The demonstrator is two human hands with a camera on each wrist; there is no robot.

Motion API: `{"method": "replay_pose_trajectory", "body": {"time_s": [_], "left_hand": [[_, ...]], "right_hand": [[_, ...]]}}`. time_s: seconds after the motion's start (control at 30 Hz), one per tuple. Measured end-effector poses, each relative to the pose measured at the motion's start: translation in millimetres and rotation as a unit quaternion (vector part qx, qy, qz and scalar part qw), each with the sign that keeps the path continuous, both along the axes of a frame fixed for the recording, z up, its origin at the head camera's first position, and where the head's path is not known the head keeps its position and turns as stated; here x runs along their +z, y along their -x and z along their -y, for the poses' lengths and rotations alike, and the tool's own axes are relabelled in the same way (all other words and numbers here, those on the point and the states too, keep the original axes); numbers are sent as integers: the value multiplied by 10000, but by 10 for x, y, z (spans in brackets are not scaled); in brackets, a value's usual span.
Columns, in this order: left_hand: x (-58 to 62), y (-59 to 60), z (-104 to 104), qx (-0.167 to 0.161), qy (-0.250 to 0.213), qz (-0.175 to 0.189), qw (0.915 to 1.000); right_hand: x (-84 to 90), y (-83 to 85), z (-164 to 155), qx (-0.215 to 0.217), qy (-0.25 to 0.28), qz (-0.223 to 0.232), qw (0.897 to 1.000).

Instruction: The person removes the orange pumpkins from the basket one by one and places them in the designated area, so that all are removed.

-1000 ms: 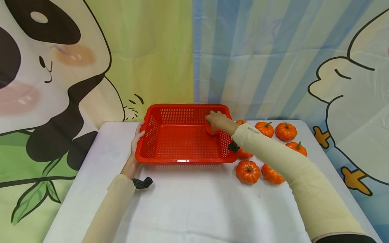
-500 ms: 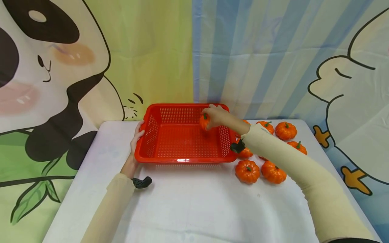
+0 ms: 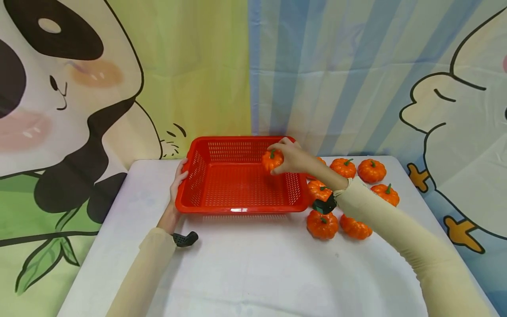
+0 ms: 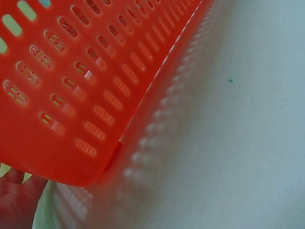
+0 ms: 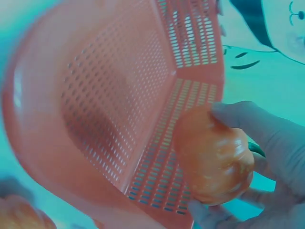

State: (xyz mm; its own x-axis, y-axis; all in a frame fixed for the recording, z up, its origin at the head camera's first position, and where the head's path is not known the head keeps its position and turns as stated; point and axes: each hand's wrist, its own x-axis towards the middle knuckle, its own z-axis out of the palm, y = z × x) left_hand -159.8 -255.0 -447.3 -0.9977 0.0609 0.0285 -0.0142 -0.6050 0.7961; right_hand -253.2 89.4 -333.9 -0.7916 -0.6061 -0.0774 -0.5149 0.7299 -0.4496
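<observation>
In the head view my right hand [image 3: 291,157] holds a small orange pumpkin [image 3: 272,161] with a green stem over the right part of a red plastic basket [image 3: 237,209]. Thumb and fingers pinch the pumpkin [image 5: 214,157] from its sides in the right wrist view, and the basket's slotted walls lie behind it. My left hand [image 3: 177,182] grips the basket's left side near the rim. Only a few of its fingers [image 4: 19,195] show at the corner of the basket [image 4: 57,152] in the left wrist view.
Several more orange pumpkins lie on the white table [image 3: 245,264] right of the basket, the nearest one [image 3: 322,224] close to its front right corner. Another pumpkin [image 3: 372,171] is toward the back right. A printed cloth backdrop [image 3: 222,66] stands right behind the table.
My right hand has lifted the pumpkin from low in the basket's right side, turning so its stem shows. The right wrist has shifted right. My left hand has stayed put.
</observation>
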Motion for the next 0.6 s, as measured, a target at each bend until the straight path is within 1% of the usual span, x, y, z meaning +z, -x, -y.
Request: {"method": "replay_pose_trajectory", "body": {"time_s": [0.17, 0.3, 0.47, 0.6], "left_hand": [[8, -3, 9, -2, -74, 26, 10000], [6, 3, 11, 12, -51, 29, 10000], [-7, 11, 11, -6, -110, 27, 9999], [-17, 13, 6, -38, -113, 21, 9999]], "right_hand": [[-11, -161, -57, -236, 282, -211, 9991], [2, -300, -90, -423, 472, -291, 9976], [21, -446, -194, -623, 745, -156, 9952], [25, -544, -337, -927, 1058, -22, 9901]]}}
